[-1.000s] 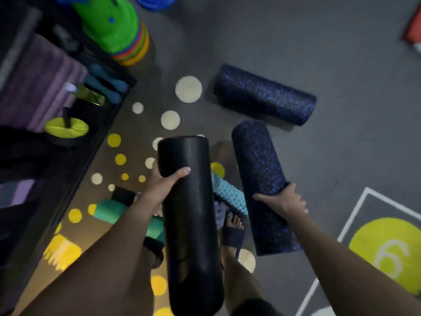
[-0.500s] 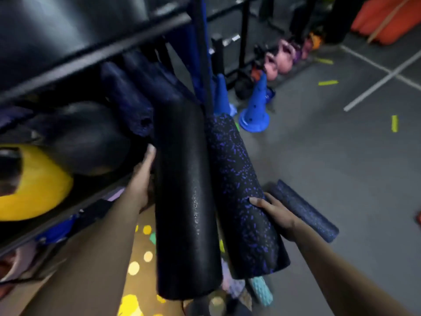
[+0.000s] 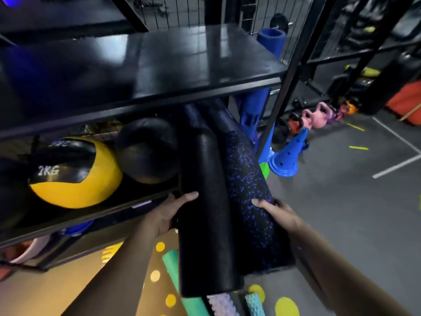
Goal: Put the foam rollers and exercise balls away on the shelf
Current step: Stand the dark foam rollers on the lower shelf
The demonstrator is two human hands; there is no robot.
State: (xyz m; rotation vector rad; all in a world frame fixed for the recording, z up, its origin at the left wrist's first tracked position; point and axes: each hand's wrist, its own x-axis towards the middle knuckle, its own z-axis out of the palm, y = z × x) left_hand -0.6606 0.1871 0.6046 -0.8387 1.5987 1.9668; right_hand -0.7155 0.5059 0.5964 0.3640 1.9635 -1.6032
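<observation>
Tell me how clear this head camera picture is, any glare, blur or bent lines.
Head view: dim; pale glare streaks on the glossy upper shelf; the wide-angle lens bows the shelf edges and posts; the black foam roller and speckled foam roller look sharp; the 2KG ball lettering is readable but soft; the far kettlebells are smeared.

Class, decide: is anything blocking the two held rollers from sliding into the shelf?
Partly: dark rollers already lie on the shelf just ahead of the black roller and speckled roller; a black ball sits close on their left, the upright post on their right.
</observation>
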